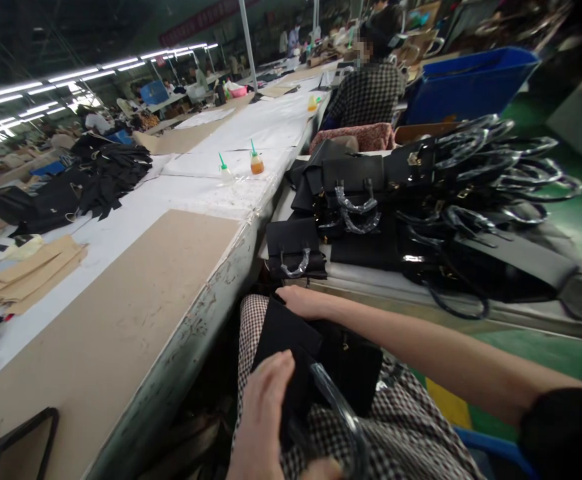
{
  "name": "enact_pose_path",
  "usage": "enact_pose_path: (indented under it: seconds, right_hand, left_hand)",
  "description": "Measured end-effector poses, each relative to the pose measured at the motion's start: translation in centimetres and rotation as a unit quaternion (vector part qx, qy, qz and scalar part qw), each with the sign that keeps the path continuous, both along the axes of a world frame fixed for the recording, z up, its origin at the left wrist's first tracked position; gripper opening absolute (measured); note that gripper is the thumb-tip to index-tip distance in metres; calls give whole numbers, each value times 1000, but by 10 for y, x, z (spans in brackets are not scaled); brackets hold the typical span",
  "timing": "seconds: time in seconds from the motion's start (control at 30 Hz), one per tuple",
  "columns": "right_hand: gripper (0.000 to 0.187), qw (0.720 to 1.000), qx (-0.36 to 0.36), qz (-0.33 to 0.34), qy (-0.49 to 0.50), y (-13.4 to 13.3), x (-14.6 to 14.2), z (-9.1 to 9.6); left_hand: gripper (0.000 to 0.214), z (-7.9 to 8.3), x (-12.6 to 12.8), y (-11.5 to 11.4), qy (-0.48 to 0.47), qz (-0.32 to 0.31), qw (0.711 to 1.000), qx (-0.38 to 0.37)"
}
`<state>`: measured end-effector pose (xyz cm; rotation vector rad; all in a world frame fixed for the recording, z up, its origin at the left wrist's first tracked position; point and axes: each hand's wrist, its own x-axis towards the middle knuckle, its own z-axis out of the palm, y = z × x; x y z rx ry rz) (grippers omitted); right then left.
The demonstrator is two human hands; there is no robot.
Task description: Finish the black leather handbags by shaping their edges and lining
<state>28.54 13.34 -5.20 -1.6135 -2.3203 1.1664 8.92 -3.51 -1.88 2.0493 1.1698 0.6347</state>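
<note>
A black handbag (341, 363) with a plastic-wrapped handle (343, 417) lies on my lap, over checked trousers. My left hand (265, 413) rests on the bag's near flap, fingers together and pressed on the black leather. My right hand (303, 301) reaches across to the bag's far upper edge; its fingers curl over that edge and are mostly hidden. A stack of finished black handbags (421, 207) with wrapped handles sits on the low table just beyond my knees.
A long white worktable (181, 193) with a brown board (121, 320) runs along my left. Two glue bottles (255, 163), black leather pieces (95, 177) and tan pieces (31, 273) lie on it. A person in a checked top (368, 93) sits ahead beside a blue bin (465, 83).
</note>
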Motion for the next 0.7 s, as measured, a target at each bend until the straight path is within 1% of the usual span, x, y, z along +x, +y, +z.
enact_pose_path:
  seconds: [0.03,0.1,0.17,0.23,0.27,0.33,0.47,0.57,0.63,0.7]
  right_hand:
    - [20,1000,0,0,-5,1,-2,-1]
    - [20,1000,3,1,-9,0,-6,-2]
    - [20,1000,12,1,-12,-3,-7,0]
    - [19,1000,21,-1,-13,-6,-5,3]
    - [19,1000,25,-2,-13,-8,-3,4]
    - [21,999,32,-8,-15,-10,-1,5]
    - [22,999,29,-21,-21,-9,-1,5]
    - [23,999,21,-29,-22,-7,-3,3]
    - [23,999,16,-34,-16,-5,-1,0]
    - [24,999,9,-33,3,-3,4,-4]
  left_hand:
    - [82,-9,8,-8,34,-10,999,38]
    - [81,-29,20,-15,94,4,992,81]
    - [81,-46,25,-15,136,39,986,86]
    - [80,-56,25,-13,157,81,981,82]
    - [79,-57,24,-12,163,100,978,82]
    - [78,-55,25,-11,169,128,973,92]
    - [86,-45,41,-8,175,104,973,110]
    - [97,-47,48,1,185,112,971,98]
    - [91,-51,40,8,188,120,970,97]
    - [75,-51,19,14,180,117,971,104]
